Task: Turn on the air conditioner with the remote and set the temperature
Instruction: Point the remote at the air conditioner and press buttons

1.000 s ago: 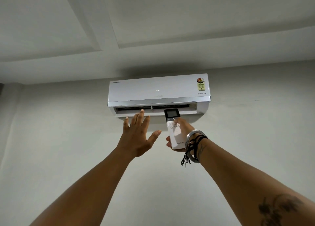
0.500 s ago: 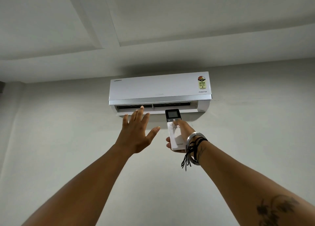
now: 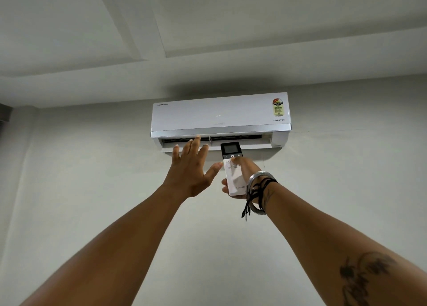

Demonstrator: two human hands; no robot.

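Head view: my left hand (image 3: pixel 189 167) is spread wide and empty, middle of the frame. Just right, my right hand (image 3: pixel 242 174) holds the slim white plastic remote (image 3: pixel 233 169). I'd aim at the white box-shaped air conditioner (image 3: pixel 220 117) above and press gently.

The air conditioner (image 3: pixel 220 115) at centre looks like smooth white plastic with a soft sheen, edged along its lower front by a brushed silver strip (image 3: pixel 220 131) that reads as metal or metal-look trim; a glossy paper sticker (image 3: pixel 278 107) sits at its upper right. The remote (image 3: pixel 233 169) is smooth white plastic with a glossy black top. The wall (image 3: pixel 92 167) and ceiling (image 3: pixel 254 17) are matt painted plaster. At right of centre, a bangle (image 3: pixel 260 175) shines like polished metal, beside black thread bands (image 3: pixel 257 195).
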